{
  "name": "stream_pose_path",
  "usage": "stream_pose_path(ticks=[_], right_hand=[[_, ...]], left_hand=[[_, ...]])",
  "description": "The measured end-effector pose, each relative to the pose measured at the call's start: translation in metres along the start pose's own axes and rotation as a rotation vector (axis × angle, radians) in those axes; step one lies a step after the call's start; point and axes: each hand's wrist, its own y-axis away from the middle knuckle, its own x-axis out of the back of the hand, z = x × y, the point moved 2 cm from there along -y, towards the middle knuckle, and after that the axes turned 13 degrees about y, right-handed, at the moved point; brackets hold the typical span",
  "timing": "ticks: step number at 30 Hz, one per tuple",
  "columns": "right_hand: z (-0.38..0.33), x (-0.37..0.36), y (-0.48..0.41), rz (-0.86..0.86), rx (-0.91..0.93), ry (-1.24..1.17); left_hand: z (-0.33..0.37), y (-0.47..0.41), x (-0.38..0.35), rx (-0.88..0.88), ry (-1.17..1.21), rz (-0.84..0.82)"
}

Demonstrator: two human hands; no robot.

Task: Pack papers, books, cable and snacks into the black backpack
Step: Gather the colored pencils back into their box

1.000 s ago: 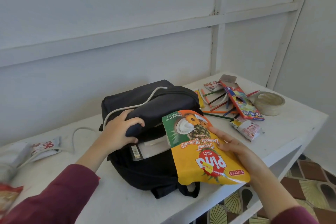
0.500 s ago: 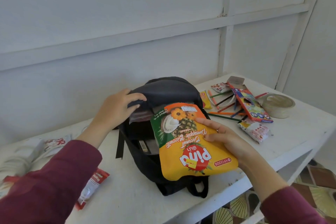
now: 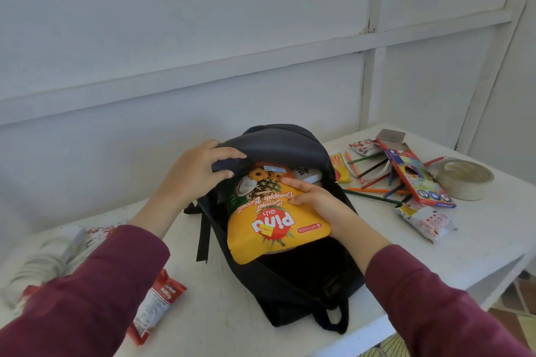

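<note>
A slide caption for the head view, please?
Left hand holds the backpack open; right hand holds a biscuit bag partly inside.

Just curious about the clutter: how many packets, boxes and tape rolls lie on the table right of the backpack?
Red-and-white packets: 2
Yellow packet: 1
Pencil box: 1
Tape roll: 1
Total: 5

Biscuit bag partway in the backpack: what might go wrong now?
The biscuit bag looks wide for the opening that the left hand holds up on the black backpack; it may jam, or the right hand may crush the biscuits. The red snack packet lies beside the left sleeve and could be swept off the table.
</note>
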Motion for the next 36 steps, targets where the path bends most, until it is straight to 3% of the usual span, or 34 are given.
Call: stream_pose_path(ticks=[9, 15, 20, 23, 31, 36], right_hand=[[-0.013, -0.014, -0.033, -0.025, 0.007, -0.006], [-0.018, -0.016, -0.023, 0.184, 0.011, 0.174], [0.002, -0.023, 0.025, -0.013, -0.018, -0.069], [0.009, -0.027, 0.032, -0.041, -0.021, -0.2], [-0.021, -0.026, -0.005, 0.052, -0.061, -0.09], [-0.014, -0.045, -0.012, 0.308, -0.007, -0.201]], left_hand=[[0.006, 0.004, -0.001, -0.091, -0.07, 0.006], [0.001, 0.005, 0.0, -0.045, -0.066, -0.039], [0.0, 0.004, 0.001, -0.042, -0.057, -0.055], [0.0, 0.006, 0.0, -0.047, -0.048, -0.05], [0.004, 0.013, -0.006, -0.054, -0.103, -0.033], [0.002, 0.014, -0.005, -0.029, -0.103, -0.043]])
